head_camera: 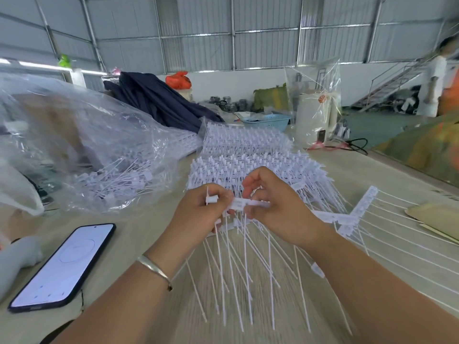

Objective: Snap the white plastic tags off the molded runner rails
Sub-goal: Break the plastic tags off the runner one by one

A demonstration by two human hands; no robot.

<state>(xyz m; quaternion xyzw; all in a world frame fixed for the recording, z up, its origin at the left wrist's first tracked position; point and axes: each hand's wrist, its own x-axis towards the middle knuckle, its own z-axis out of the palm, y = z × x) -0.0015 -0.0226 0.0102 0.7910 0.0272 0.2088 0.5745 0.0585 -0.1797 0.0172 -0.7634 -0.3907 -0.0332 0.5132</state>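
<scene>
Left hand (207,207) pinches loose white tags (211,199); right hand (269,202) grips a runner rail (244,203) at frame centre (long tails hang toward lower edge). More racks (248,155) stacked behind, upper centre

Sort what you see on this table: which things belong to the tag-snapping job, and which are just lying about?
Job:
left hand
right hand
runner rail held between them
stacked rails
bag of loose tags

Lying about:
phone
dark cloth
blue basket
</scene>
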